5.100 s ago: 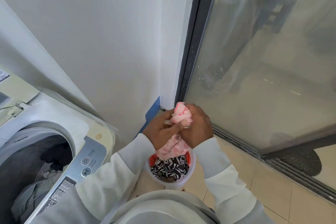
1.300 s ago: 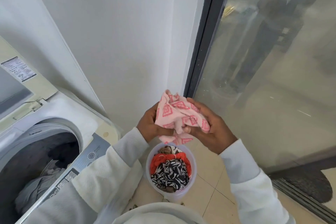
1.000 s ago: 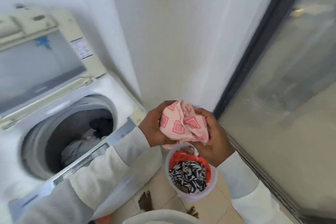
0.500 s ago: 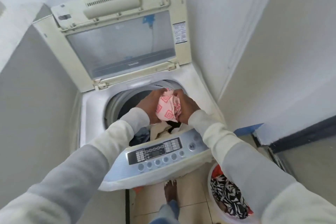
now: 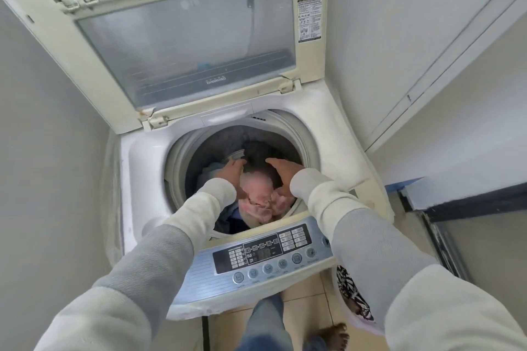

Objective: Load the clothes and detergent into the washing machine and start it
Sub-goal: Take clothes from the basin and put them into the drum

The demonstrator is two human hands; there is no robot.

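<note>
Washing machine [image 5: 328, 134] lid raised, left hand [image 5: 232, 174] and right hand [image 5: 283, 172] inside the drum opening, fingers released, flanking pink cloth [image 5: 261, 198], control panel [image 5: 265, 253] below the opening.

Top-load washing machine [image 5: 142, 168] is set in a narrow nook, walls close on both sides. Lid [image 5: 182, 45] is raised upright behind the drum opening [image 5: 306, 148]; control panel [image 5: 265, 253] runs along the front edge. Both hands, left hand [image 5: 232, 174] & right hand [image 5: 282, 171], are held inside the opening, w/ a patterned cloth [image 5: 259, 196] between and below them, atop other laundry [image 5: 211, 172]. A basket of clothes [image 5: 350, 296] is seen on the floor at the machine's front-right corner.
</note>
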